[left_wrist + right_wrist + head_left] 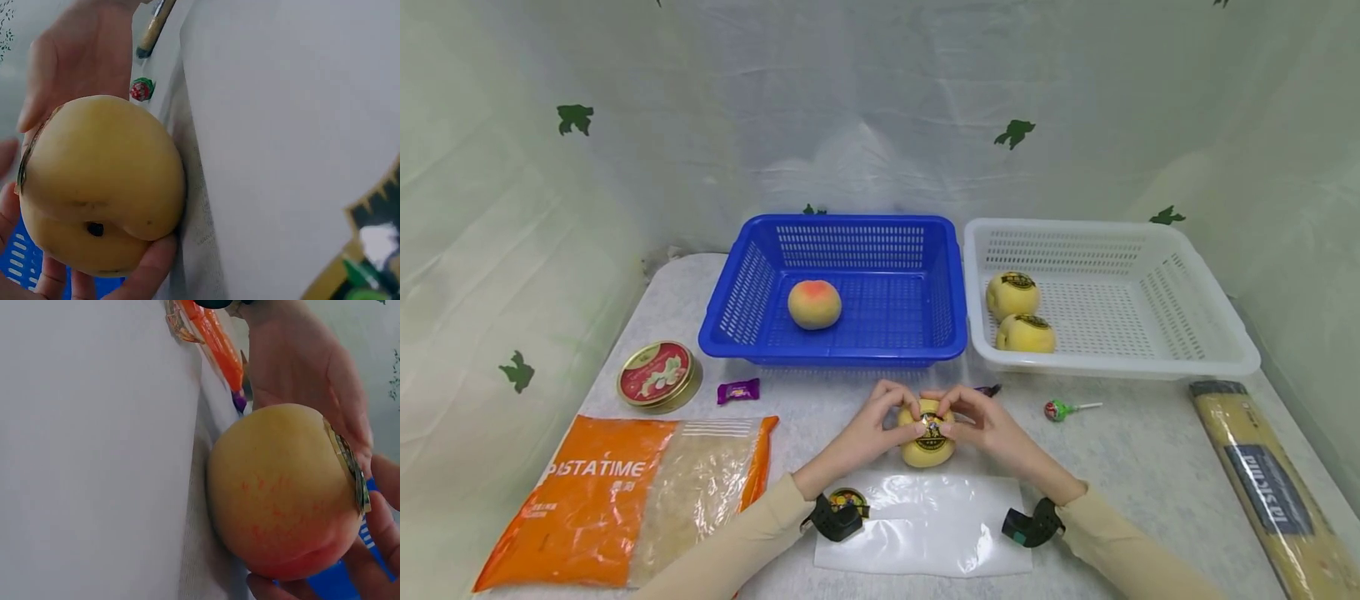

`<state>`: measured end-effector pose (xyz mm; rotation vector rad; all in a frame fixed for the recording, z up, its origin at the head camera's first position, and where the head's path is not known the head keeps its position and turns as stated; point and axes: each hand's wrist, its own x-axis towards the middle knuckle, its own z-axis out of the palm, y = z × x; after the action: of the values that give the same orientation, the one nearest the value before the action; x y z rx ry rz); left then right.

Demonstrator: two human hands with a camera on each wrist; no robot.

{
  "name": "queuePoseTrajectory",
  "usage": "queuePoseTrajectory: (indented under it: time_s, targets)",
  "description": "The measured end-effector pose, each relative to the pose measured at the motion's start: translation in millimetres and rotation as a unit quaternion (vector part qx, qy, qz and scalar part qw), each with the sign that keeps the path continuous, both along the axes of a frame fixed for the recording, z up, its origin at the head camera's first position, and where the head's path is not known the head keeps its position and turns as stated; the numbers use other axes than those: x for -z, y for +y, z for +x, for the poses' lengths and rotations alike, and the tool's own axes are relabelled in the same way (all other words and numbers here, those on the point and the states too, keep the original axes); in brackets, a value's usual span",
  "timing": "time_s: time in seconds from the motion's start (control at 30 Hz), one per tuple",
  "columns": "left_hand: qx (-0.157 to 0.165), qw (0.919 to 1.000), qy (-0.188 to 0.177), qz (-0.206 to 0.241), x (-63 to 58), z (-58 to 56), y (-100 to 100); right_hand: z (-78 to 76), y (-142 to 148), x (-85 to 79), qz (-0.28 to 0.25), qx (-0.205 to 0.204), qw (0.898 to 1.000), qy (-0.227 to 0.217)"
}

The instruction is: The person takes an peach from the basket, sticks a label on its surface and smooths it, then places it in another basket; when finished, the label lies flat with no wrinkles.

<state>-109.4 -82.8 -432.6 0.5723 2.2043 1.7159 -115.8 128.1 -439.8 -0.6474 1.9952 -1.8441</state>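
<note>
A yellow peach with a dark round sticker on its side is between both hands, just behind a glossy white sheet. My left hand grips the fruit from the left, its thumb on the sticker's edge. From the other side my right hand holds it too, thumb and fingertips around the sticker. In the right wrist view the peach has a red blush low down, and the sticker edge stands slightly off its skin. Another round sticker lies on the sheet's left end.
Behind the hands stand a blue basket with one peach and a white basket holding two stickered peaches. A tin, a purple candy and an orange bag lie left; a lollipop and a noodle pack right.
</note>
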Motion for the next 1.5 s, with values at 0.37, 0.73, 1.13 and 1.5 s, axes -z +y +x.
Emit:
queuePoseTrajectory:
  time_s: [0.37, 0.73, 1.13, 1.5]
  targets:
    - [0.015, 0.9992, -0.035, 0.011, -31.7, 9.5, 3.0, -2.2, -4.4, -1.4, -0.031, 0.027, 0.999, -0.001]
    - [0.002, 0.9972, -0.061, 0.042, -29.2, 11.5, -2.4, -2.1, -1.9, -1.4, -0.023, -0.004, 0.999, -0.032]
    - [-0.033, 0.9968, -0.061, 0.04, -27.5, 12.4, -1.2, -1.0, -4.6, -4.5, 0.002, 0.008, 1.0, -0.029]
    - [0.001, 0.9987, 0.048, -0.015, -33.7, 19.3, 4.2, 0.1, -9.7, -5.1, 0.028, 0.066, 0.997, 0.015]
